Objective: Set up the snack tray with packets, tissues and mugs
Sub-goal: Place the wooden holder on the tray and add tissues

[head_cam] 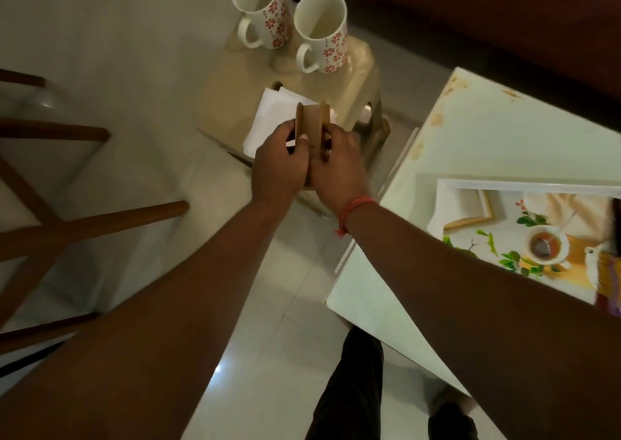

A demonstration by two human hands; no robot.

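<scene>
Wooden tissue holder [312, 127] is gripped between both hands, just above the near edge of the stool [232, 103]. Left hand [279, 160] has fingers curled round the holder's left plate, thumb laid on the front face. Right hand [339, 167] is wrapped round the right plate. Holder is upright, its two plates standing parallel.

Step in hand, as judged: the holder is being carried, probably to the tray [447, 204]. Whether any tissues sit in its slot cannot be told; the hands cover it.

To be done well: holder to be kept upright and level, both grips kept low on the plates, then swung right of the stool over the table [470, 137] and set down flat in a bare part of the tray. A printed picture covers the tray floor, so the printed cup should not be mistaken for a real one.

Around the stool:
- White tissues [268, 117] lie on its near side, directly behind the holder, partly hidden by it.
- Two floral mugs [265, 9] [322, 33] stand on its far side, just beside each other, handles turned left.
- Table is to its right, tray near the table's right edge, partly cut off by the frame.
- Wooden chair frame [84, 218] is well to its left.

In the way: the table's corner lies between stool and tray; the holder must be lifted over it. Mugs are well clear of that path.
</scene>
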